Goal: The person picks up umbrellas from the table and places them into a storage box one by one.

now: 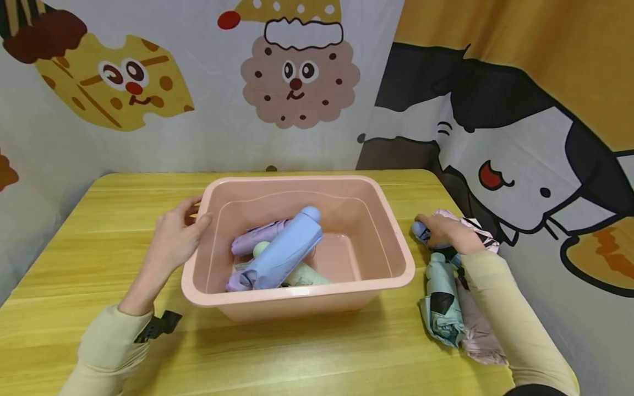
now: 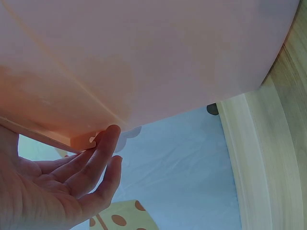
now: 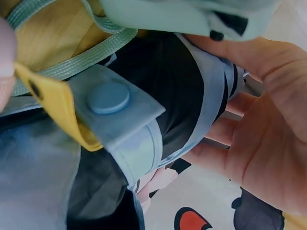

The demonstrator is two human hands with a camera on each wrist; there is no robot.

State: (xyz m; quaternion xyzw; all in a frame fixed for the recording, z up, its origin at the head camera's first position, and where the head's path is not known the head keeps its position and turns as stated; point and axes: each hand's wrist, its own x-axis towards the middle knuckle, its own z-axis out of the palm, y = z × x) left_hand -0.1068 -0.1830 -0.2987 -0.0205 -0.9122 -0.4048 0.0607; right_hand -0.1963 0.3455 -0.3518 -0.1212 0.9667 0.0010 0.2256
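Observation:
My left hand [image 1: 173, 236] holds the left rim of a pink plastic tub [image 1: 297, 295], thumb at the rim; in the left wrist view its fingers [image 2: 93, 167] bend beneath that rim. Inside the tub lie folded umbrellas: a blue one [image 1: 287, 250] on top, a purple one [image 1: 252, 240] behind, a pale green one [image 1: 309, 275] partly covered. At the table's right, my right hand [image 1: 448, 231] grips a folded blue-and-black umbrella [image 3: 168, 86], mostly hidden by the hand in the head view. The right wrist view shows its snap strap [image 3: 109, 98] up close.
Beside the right forearm lie a green folded umbrella [image 1: 442, 300] and a dusty-pink one [image 1: 480, 333]. A pink-and-black patterned umbrella [image 1: 487, 236] lies behind the right hand. Printed curtains [image 1: 208, 110] stand along the back and right edges of the wooden table [image 1: 317, 357].

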